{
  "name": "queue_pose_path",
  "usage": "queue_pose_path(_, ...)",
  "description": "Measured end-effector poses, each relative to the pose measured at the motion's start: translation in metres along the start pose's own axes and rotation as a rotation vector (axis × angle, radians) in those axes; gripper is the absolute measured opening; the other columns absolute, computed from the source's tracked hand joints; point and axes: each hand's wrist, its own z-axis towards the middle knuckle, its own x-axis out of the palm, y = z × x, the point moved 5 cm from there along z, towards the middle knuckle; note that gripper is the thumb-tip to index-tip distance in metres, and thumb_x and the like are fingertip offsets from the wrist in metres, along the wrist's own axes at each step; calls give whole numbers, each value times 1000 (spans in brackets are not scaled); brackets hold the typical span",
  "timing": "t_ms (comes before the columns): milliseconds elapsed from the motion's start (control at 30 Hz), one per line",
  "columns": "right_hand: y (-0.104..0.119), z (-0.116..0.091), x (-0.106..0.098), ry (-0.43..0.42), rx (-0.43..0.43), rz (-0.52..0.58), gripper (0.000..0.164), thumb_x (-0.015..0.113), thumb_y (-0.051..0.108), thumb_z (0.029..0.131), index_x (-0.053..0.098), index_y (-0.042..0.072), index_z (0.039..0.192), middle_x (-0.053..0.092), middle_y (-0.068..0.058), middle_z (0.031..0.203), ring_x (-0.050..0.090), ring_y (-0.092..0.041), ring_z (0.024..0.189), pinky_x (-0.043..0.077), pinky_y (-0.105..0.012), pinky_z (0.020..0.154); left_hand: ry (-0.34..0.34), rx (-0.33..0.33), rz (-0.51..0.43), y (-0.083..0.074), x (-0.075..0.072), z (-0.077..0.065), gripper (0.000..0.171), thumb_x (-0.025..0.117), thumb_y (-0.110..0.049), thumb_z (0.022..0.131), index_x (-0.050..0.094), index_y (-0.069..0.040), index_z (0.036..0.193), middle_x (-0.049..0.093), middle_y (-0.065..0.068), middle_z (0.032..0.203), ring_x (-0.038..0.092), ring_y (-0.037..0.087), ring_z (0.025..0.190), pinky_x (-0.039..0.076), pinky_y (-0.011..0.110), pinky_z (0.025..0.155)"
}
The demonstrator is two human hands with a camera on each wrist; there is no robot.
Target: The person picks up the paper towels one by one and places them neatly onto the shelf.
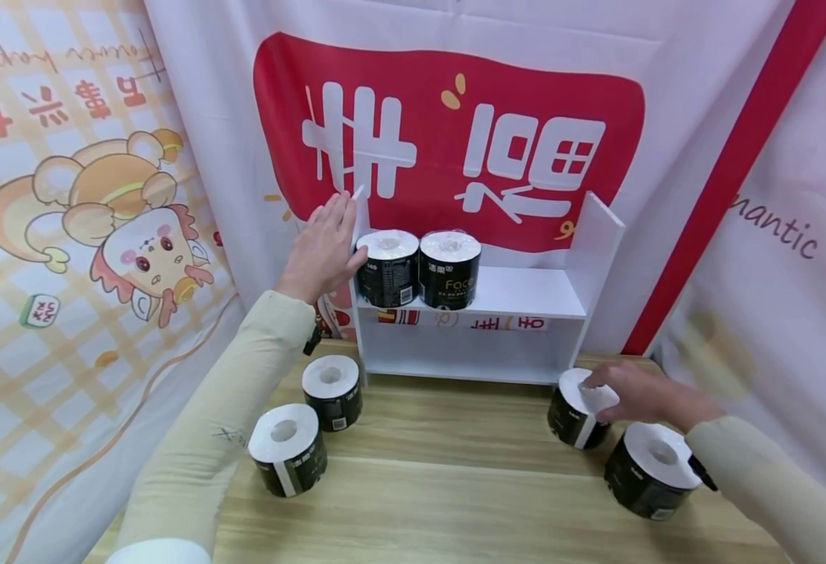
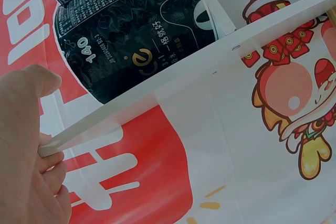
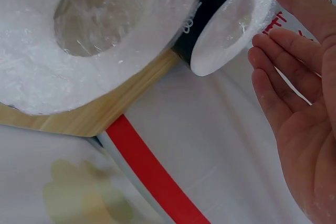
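Note:
My left hand (image 1: 323, 247) is at the left side panel of a small white shelf (image 1: 525, 291), fingers straight. In the left wrist view the panel edge (image 2: 142, 88) lies between its thumb and fingers, the thumb apart from it. Two wrapped toilet paper rolls with black sides stand on the upper board: the left roll (image 1: 387, 270) by my left thumb, the right roll (image 1: 449, 270) beside it. My right hand (image 1: 641, 393) hovers over the farther right roll (image 1: 573, 419) on the table. In the right wrist view its thumb is close to that roll's rim (image 3: 207, 59), fingers spread.
A nearer right roll (image 1: 651, 474) stands on the wooden table (image 1: 455, 501) below my right wrist. Two more, a far left roll (image 1: 333, 399) and a near left roll (image 1: 288, 454), stand by my left forearm. Printed cloth (image 1: 201, 94) hangs behind and at both sides.

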Motion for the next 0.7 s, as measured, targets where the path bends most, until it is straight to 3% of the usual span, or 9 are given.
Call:
queue_pose_path(133,-3,-1,7,-27,-46,-9,51,93,20,77,76,-4,119,77,-21,114,73,-41,105,61,-58,91,4,2,-1,0,2,-1,92,66,-39,100,16,-1,168,20,20,175,20,39,164,24,50,134)
queue_pose_path(333,-8,-1,15,16,-8,12,54,92,22,79,75,-4,122,76,-22,118,72,-41,108,60,-58,93,3,4,-1,0,1,-2,92,66,-39,100,16,-2,168,20,20,176,20,38,164,24,50,133)
queue_pose_path(533,-11,0,17,9,-20,24,54,93,20,78,75,-6,122,77,-22,117,74,-38,105,61,-56,91,-1,9,12,-1,0,0,92,67,-38,100,17,0,167,21,22,175,21,39,163,26,50,133)
queue_pose_path(700,-9,3,17,-5,-53,19,51,93,20,77,76,-5,118,77,-18,110,73,-29,94,63,-48,83,-3,6,14,0,-1,1,91,68,-38,100,19,1,167,22,23,174,22,40,163,27,52,132)
